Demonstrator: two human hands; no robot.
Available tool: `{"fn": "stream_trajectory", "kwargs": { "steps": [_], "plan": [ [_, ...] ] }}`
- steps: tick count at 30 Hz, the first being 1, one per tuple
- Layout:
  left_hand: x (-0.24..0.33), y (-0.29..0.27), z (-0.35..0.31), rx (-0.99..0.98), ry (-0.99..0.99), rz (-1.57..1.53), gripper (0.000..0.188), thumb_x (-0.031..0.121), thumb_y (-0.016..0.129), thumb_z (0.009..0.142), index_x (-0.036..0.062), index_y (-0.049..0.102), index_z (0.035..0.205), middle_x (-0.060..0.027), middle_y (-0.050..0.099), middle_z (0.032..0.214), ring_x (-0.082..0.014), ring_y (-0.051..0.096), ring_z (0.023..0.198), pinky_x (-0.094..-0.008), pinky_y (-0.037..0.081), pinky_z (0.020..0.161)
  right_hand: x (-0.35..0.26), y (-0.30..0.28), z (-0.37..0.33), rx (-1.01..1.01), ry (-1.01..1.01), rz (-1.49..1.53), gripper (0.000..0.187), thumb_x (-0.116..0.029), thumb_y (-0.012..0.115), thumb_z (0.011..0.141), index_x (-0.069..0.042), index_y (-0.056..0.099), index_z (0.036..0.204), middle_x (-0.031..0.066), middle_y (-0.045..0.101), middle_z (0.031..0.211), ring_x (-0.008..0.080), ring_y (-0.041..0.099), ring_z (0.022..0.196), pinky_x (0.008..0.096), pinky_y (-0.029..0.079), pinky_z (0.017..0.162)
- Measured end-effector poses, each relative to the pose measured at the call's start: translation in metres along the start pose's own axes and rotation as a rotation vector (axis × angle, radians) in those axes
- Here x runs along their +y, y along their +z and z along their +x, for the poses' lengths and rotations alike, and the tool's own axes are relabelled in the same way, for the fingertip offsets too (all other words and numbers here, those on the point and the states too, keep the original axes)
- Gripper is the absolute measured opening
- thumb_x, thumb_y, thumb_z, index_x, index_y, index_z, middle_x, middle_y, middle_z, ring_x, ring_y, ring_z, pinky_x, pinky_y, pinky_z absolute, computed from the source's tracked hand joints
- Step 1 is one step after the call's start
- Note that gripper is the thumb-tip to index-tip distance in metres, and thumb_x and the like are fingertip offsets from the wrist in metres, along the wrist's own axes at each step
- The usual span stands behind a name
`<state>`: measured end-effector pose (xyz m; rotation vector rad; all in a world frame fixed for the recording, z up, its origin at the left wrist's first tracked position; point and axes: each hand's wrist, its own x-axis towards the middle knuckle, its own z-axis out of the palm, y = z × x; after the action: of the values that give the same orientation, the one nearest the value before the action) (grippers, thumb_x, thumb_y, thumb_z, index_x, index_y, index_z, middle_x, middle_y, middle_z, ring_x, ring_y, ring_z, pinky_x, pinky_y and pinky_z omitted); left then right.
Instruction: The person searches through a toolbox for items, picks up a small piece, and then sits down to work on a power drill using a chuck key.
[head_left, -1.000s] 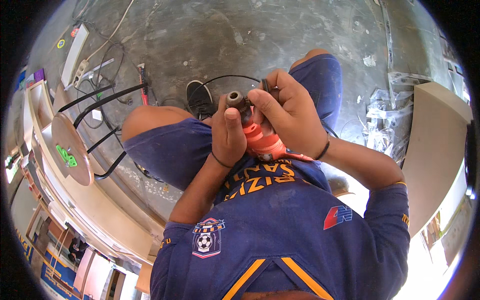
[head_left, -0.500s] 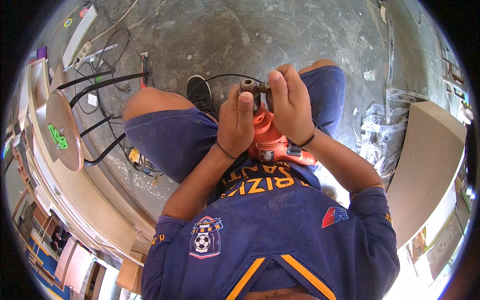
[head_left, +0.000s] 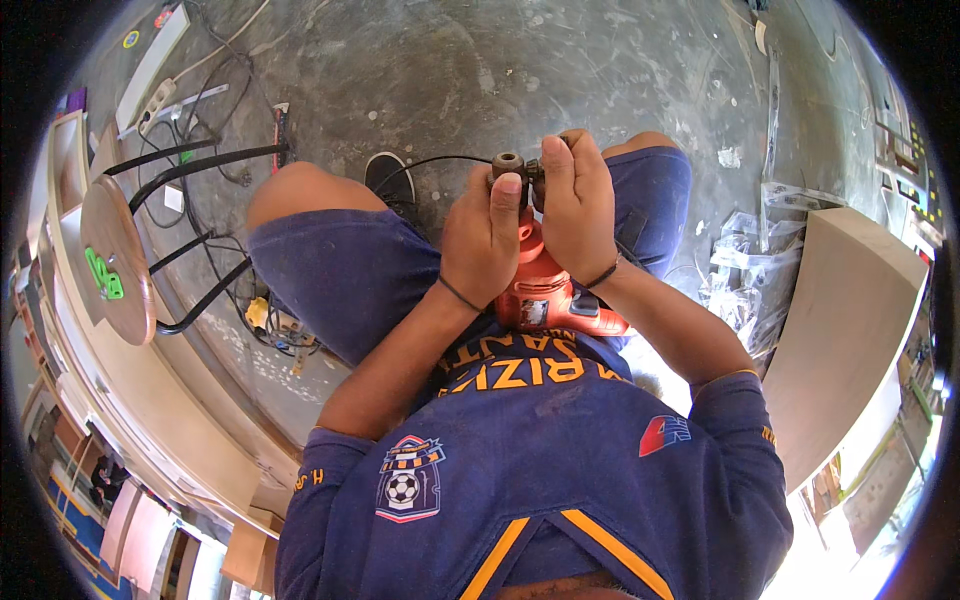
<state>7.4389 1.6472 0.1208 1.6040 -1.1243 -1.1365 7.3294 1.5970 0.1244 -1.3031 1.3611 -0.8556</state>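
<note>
A red power drill [head_left: 545, 290] rests against my lap, its nose pointing away from me and its handle toward the right. My left hand [head_left: 483, 240] is closed round the drill's dark chuck [head_left: 509, 163], the thumb lying along it. On the chuck's right side, my right hand [head_left: 578, 215] grips a small toothed chuck key [head_left: 535, 172], thumb up. Most of the key's handle is hidden in those fingers. The key's toothed end sits against or right beside the chuck; I cannot tell whether the teeth mesh.
At left stands a round wooden stool [head_left: 120, 265] with black legs and a green item [head_left: 103, 272] on its seat. Cables and a power strip [head_left: 158, 100] lie on the floor beyond it. Clear plastic wrapping [head_left: 745, 265] and a pale board [head_left: 840, 330] are at right.
My left hand and the chuck have shifted slightly to the right and away from me. Both hands keep their grip, and the view has moved a little.
</note>
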Motion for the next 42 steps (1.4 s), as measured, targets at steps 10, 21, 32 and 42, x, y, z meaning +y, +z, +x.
{"fn": "stream_trajectory", "kwargs": {
  "steps": [10, 21, 32, 42],
  "plan": [
    [-0.011, -0.002, 0.003, -0.005, 0.040, -0.094, 0.048, 0.042, 0.032, 0.100, -0.0010, 0.052, 0.094, -0.0159, 0.058, 0.072, -0.0258, 0.059, 0.065, -0.0363, 0.043, 0.059, 0.016, -0.003, 0.011, -0.026, -0.403, -0.111, 0.018, -0.018, 0.049, 0.096, -0.001, 0.046, 0.090, 0.0156, 0.050, 0.057, 0.0272, 0.057, 0.052, 0.0365, 0.042, 0.048],
    [0.003, -0.007, -0.003, -0.029, 0.028, -0.179, 0.052, 0.047, 0.035, 0.099, -0.0011, 0.054, 0.098, -0.0105, 0.061, 0.078, -0.0177, 0.059, 0.072, -0.0299, 0.045, 0.066, -0.041, -0.030, 0.015, -0.450, 0.358, 0.201, 0.032, -0.032, 0.044, 0.099, -0.002, 0.048, 0.088, 0.0007, 0.050, 0.060, 0.0074, 0.048, 0.053, 0.0241, 0.039, 0.049],
    [0.001, 0.000, -0.004, 0.001, 0.077, -0.125, 0.051, 0.047, 0.034, 0.099, -0.0007, 0.052, 0.099, -0.0126, 0.062, 0.079, -0.0228, 0.062, 0.070, -0.0325, 0.046, 0.063, -0.021, -0.020, 0.004, -0.301, 0.345, 0.135, 0.051, -0.040, 0.044, 0.098, 0.001, 0.054, 0.069, 0.0041, 0.053, 0.055, 0.0129, 0.050, 0.052, 0.0298, 0.039, 0.049],
    [0.001, -0.004, -0.002, -0.021, 0.091, -0.147, 0.049, 0.045, 0.031, 0.100, -0.0002, 0.051, 0.096, -0.0117, 0.063, 0.074, -0.0223, 0.063, 0.067, -0.0316, 0.047, 0.061, -0.023, -0.012, 0.001, -0.182, 0.019, -0.103, 0.046, -0.034, 0.045, 0.098, 0.004, 0.054, 0.072, 0.0176, 0.056, 0.058, 0.0218, 0.055, 0.051, 0.0359, 0.042, 0.050]
  ]
}}
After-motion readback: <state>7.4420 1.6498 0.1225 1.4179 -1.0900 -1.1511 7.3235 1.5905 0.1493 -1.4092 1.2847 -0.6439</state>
